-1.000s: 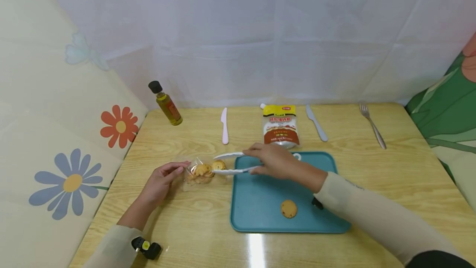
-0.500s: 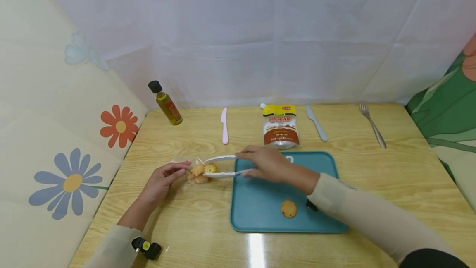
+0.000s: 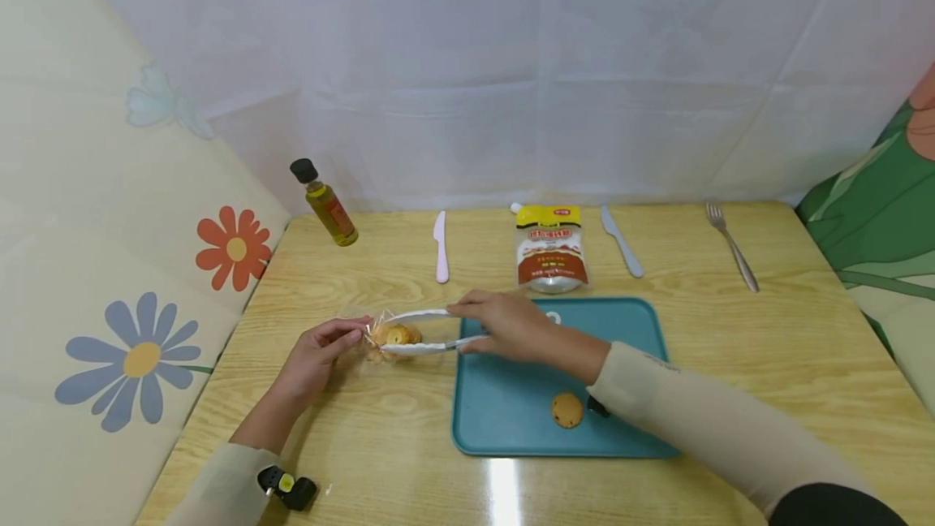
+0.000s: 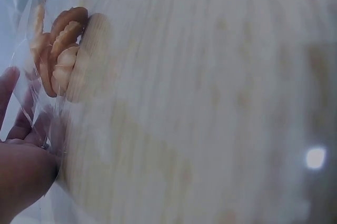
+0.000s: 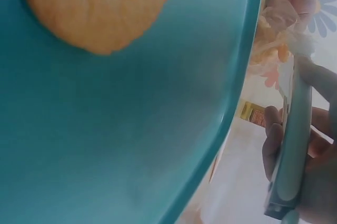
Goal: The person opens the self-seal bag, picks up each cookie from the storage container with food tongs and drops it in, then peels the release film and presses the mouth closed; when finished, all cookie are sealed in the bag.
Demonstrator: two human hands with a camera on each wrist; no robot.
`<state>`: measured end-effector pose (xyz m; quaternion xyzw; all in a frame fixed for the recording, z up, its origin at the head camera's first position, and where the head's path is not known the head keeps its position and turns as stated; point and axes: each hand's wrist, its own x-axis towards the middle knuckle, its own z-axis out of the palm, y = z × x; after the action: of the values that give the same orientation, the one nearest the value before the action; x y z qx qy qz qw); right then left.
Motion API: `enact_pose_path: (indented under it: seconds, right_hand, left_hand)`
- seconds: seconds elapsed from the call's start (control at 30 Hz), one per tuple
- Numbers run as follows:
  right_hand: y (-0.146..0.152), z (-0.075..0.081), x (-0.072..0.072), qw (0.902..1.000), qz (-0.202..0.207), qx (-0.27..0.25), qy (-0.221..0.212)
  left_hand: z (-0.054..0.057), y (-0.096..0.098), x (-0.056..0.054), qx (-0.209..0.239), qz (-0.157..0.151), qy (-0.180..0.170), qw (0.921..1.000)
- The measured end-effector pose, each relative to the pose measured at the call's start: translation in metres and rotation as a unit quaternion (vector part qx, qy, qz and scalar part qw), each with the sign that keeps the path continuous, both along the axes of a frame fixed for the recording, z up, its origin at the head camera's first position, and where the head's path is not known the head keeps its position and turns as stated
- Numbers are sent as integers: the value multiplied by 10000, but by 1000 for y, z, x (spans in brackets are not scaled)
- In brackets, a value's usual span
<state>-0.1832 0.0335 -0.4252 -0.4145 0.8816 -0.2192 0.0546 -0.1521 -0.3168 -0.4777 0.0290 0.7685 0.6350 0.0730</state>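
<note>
Pale wood table (image 3: 380,445) bears a clear bag (image 3: 370,350) of cookies (image 3: 400,335), between the two hands and nearer the left. The left hand (image 3: 317,355) pinches its left end; the right hand (image 3: 511,325) grips white tongs (image 3: 420,350), their length running sideways past the blue tray's (image 3: 504,420) edge, tips leftward around cookies. Compared with a second ago, right hand and tongs sit farther left; the left hand is unmoved.
</note>
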Motion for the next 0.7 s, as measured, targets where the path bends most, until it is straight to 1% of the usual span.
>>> enact_pose_path:
  seconds: [0.13, 0.33, 0.5, 0.7]
  right_hand:
    - [3, -1, 1, 9999, 55, -65, -108]
    - [7, 0, 1, 9998, 94, 54, -191]
    - [2, -2, 2, 9993, 167, 92, -324]
    - [-4, -4, 5, 9990, 249, 110, -345]
  left_hand:
    - [-1, -1, -1, 25, -53, 24, 10000]
    - [-2, -1, -1, -75, -97, 33, 9999]
    - [-2, -1, -1, -110, -107, 66, 9999]
    - [-2, -1, -2, -146, -96, 76, 9998]
